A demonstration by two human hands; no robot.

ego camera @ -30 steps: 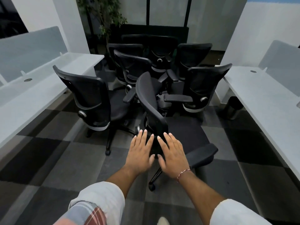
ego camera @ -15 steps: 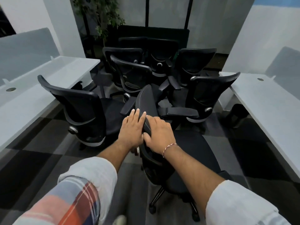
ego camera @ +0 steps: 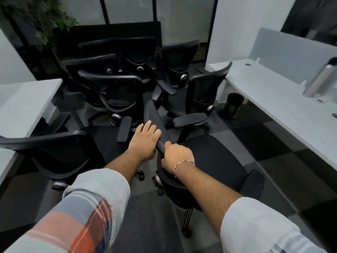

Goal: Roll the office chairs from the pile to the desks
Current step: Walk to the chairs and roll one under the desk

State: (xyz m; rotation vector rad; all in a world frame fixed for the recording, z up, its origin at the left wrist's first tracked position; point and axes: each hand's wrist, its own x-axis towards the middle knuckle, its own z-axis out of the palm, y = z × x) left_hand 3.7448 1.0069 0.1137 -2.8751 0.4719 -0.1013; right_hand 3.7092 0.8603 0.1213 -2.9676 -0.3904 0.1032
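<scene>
A black office chair (ego camera: pixel 209 161) stands right in front of me, its seat to the right and its curved backrest edge running up toward the pile. My left hand (ego camera: pixel 144 141) grips the top edge of that backrest, fingers wrapped over it. My right hand (ego camera: pixel 176 156) grips the same edge just below. Several more black chairs (ego camera: pixel 118 94) are bunched together behind it. A white desk (ego camera: pixel 23 106) runs along the left and another white desk (ego camera: pixel 277 101) along the right.
Another black chair (ego camera: pixel 54 152) stands close on my left by the left desk. A small dark bin (ego camera: pixel 234 107) sits under the right desk's end. A metal bottle (ego camera: pixel 321 79) stands on the right desk. A plant (ego camera: pixel 36 19) fills the far left corner.
I have stepped closer to the chair. Both hands went from hovering flat over the backrest to gripping its top edge, and the view has swung to the right.
</scene>
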